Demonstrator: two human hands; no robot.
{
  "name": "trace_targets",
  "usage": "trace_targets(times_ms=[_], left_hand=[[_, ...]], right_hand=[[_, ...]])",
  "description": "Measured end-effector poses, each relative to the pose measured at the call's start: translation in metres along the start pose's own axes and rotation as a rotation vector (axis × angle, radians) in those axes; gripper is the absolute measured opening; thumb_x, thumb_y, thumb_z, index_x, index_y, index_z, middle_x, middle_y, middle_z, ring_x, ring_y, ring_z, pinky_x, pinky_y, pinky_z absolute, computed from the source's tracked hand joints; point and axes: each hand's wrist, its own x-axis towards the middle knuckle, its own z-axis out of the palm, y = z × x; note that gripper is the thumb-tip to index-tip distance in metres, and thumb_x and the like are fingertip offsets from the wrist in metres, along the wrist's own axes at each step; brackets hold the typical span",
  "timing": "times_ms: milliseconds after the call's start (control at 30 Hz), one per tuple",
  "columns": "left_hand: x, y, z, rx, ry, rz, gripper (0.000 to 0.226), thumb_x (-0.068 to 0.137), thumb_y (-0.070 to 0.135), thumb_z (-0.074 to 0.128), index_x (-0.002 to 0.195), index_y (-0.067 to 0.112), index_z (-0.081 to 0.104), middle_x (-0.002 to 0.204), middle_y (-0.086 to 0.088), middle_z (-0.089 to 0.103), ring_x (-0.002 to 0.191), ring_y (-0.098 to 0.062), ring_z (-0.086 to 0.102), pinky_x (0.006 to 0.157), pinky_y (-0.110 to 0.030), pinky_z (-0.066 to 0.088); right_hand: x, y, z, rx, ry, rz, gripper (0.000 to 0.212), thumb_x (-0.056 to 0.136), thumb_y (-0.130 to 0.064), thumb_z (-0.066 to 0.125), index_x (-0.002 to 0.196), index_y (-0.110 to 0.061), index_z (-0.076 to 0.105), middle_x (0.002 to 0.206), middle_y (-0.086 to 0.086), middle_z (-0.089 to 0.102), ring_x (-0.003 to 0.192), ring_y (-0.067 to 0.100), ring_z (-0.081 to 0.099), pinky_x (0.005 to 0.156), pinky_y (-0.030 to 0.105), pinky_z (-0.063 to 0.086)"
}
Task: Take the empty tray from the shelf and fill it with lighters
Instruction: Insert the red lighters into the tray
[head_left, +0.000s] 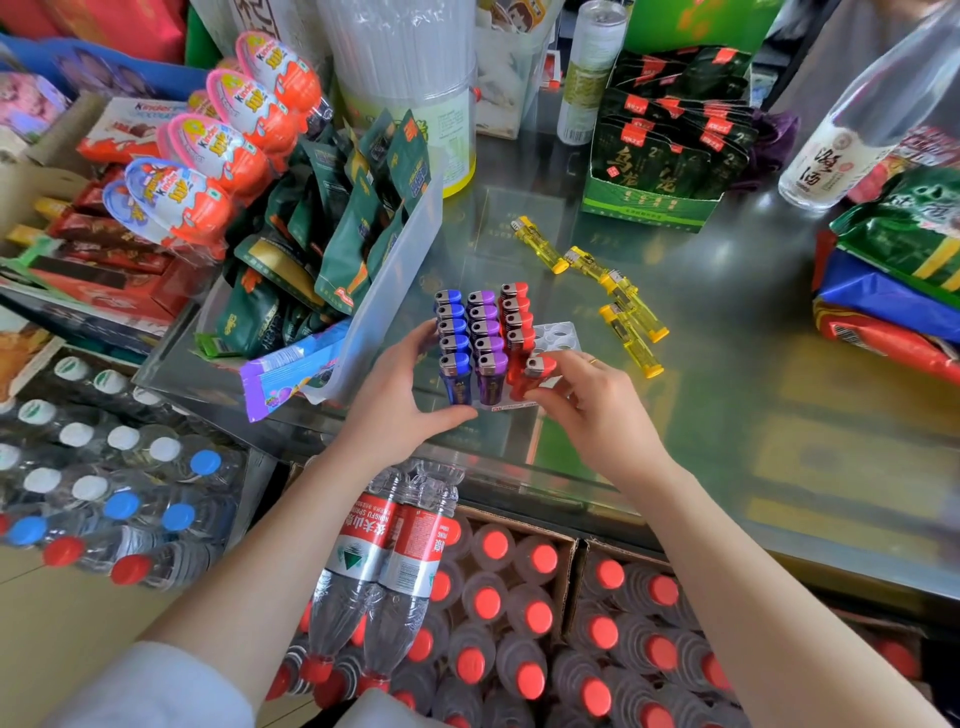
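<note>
On the glass tabletop (727, 322) stands a white lighter tray (558, 332), holding rows of blue lighters (453, 332), purple lighters (487, 332) and red lighters (517, 317). The left hand (402, 392) cups the tray's near-left side, its grip curled round it. The right hand (587, 400) pinches a tilted red lighter (535, 371) at the front of the red row. Yellow lighters (621, 301) lie loose just beyond the tray.

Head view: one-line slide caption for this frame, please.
Left hand steadies the lighter tray while the right hand seats a red lighter; yellow lighters wait on the glass counter.
</note>
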Motion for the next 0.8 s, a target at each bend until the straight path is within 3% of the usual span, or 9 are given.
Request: trace_targets(times_ms=[100,200,400,600,733,800], left_hand=[[0.001,0.000,0.000,0.002,-0.006,0.012,0.084,0.063,0.026,0.081,0.134,0.023,0.037,0.127,0.016,0.045,0.117,0.003,0.040,0.092,-0.007,0.027],[0.000,0.001,0.000,0.010,-0.004,0.012,0.084,0.063,0.026,0.081,0.134,0.024,0.037,0.126,0.018,0.044,0.116,0.004,0.040,0.092,-0.011,0.028],[0.001,0.000,0.000,0.037,-0.001,0.010,0.082,0.063,0.027,0.081,0.133,0.023,0.038,0.123,0.018,0.044,0.111,0.010,0.036,0.085,0.003,0.023],[0.001,0.000,0.000,0.044,-0.001,0.004,0.083,0.063,0.029,0.081,0.134,0.024,0.037,0.123,0.018,0.045,0.115,0.003,0.039,0.090,-0.011,0.028],[0.002,0.001,0.001,0.051,0.000,-0.003,0.081,0.064,0.028,0.080,0.133,0.024,0.038,0.121,0.018,0.044,0.110,0.009,0.037,0.084,0.003,0.024],[0.002,0.001,0.000,0.045,0.001,-0.007,0.081,0.064,0.027,0.080,0.133,0.025,0.038,0.123,0.017,0.045,0.112,0.007,0.038,0.087,-0.002,0.025]], right_hand=[[0.002,0.003,0.001,-0.033,-0.041,-0.040,0.012,0.083,-0.011,0.061,0.094,-0.005,0.061,0.082,-0.002,0.057,0.063,0.001,0.037,0.057,0.018,0.028],[0.004,0.002,0.001,-0.058,-0.038,-0.051,0.009,0.081,-0.009,0.063,0.088,-0.004,0.061,0.078,-0.004,0.056,0.064,-0.001,0.034,0.056,0.017,0.026],[-0.001,0.002,0.009,-0.032,0.054,0.000,0.011,0.081,-0.010,0.065,0.090,-0.006,0.061,0.082,0.007,0.065,0.062,0.011,0.043,0.059,0.022,0.035],[0.000,0.002,0.008,-0.082,0.072,-0.022,0.010,0.081,-0.017,0.062,0.087,-0.009,0.060,0.078,0.004,0.058,0.064,0.011,0.039,0.056,0.025,0.036],[0.002,0.003,0.008,-0.043,0.069,0.020,0.011,0.081,-0.015,0.066,0.084,-0.008,0.059,0.075,-0.004,0.051,0.061,0.019,0.046,0.055,0.034,0.044],[0.001,0.003,0.009,-0.061,0.070,0.038,0.014,0.079,-0.016,0.068,0.085,-0.006,0.059,0.076,-0.004,0.052,0.064,0.018,0.047,0.057,0.034,0.045]])
